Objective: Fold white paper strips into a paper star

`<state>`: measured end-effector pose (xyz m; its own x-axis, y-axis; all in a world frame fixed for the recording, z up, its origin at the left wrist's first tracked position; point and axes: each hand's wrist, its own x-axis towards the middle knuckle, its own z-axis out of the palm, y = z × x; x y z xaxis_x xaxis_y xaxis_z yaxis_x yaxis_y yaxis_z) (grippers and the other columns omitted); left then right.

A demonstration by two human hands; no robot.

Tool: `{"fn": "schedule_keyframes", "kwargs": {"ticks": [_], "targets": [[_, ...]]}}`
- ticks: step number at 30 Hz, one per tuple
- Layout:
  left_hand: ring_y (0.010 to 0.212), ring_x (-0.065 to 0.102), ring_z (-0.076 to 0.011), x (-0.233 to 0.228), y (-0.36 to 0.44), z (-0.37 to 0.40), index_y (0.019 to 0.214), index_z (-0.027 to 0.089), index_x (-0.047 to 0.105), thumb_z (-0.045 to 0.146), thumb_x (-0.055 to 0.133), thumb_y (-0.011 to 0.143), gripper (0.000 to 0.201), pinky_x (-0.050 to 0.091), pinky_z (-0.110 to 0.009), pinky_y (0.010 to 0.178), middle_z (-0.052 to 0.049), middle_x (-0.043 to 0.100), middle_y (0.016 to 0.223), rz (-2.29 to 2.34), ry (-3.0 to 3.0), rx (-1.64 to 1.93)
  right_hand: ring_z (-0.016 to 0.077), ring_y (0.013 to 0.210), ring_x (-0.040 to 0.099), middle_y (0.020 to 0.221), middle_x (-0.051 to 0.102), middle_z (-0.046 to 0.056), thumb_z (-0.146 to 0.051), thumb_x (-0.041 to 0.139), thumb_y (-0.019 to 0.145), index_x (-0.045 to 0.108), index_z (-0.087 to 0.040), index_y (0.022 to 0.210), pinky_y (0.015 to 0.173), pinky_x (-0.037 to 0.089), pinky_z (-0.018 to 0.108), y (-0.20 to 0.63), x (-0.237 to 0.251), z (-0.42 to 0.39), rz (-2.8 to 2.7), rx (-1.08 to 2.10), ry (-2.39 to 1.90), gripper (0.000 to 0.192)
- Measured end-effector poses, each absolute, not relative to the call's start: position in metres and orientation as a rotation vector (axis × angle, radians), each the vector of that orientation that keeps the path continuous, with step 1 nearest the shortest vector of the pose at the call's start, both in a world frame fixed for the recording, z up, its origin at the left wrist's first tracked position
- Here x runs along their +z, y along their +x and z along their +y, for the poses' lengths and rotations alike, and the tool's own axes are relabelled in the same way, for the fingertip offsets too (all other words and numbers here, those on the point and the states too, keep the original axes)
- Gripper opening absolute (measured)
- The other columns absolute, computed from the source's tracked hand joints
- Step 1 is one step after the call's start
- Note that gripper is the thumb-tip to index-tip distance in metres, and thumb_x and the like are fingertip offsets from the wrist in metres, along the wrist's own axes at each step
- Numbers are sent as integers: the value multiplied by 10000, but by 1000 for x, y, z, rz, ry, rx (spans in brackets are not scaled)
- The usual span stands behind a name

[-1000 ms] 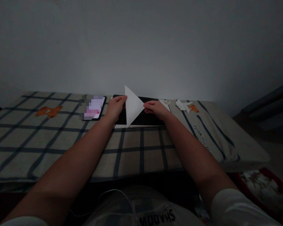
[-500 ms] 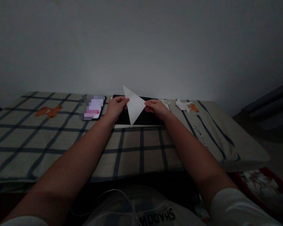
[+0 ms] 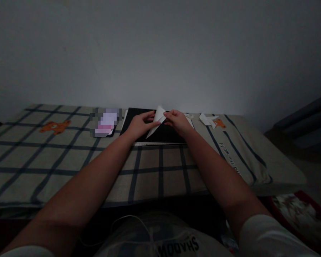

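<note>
A sheet of white paper (image 3: 158, 116), bent over on itself into a narrow pointed shape, is held between my two hands. My left hand (image 3: 142, 125) has its thumb on the near face of the paper and its fingers behind the left side. With thumb and fingertips, my right hand (image 3: 177, 122) pinches the paper's right edge. Both hands are above a black flat board or book cover (image 3: 131, 123), with white perforated sheets (image 3: 160, 144) showing along its near edge.
A phone (image 3: 107, 123) with a lit, partly blurred screen lies left of the black cover. At the right sits a folded white paper piece (image 3: 208, 120). A checked cloth (image 3: 160, 175) covers the table, which meets a grey wall (image 3: 160, 53). A white cable (image 3: 131, 216) hangs near my lap.
The paper, spread as a flat kite shape before, is now folded over and narrower. My left hand has moved right, closer to my right hand, and the black cover shows more at left.
</note>
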<state>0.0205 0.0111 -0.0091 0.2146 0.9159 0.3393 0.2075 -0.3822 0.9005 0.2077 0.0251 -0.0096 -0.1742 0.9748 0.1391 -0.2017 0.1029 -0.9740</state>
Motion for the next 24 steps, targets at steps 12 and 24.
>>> {"fn": "schedule_keyframes", "kwargs": {"ticks": [12,24], "targets": [[743,618,-188,-22,6,33,859,166,685,366,612,753,238,494,-272,624,-47,675,810,1260,1340,1495,104,730,570,753,591,-6,-414,677,713,488,-197,701,647,486,239,214,-8,26,-1280,1253,-982,288],[667,578,-134,-19,4,37,782,162,623,243,578,764,94,468,-228,541,-42,640,793,1119,1064,1550,133,621,519,647,575,10,-381,626,730,553,-177,647,598,395,267,229,-25,42,-1567,666,-1389,232]]}}
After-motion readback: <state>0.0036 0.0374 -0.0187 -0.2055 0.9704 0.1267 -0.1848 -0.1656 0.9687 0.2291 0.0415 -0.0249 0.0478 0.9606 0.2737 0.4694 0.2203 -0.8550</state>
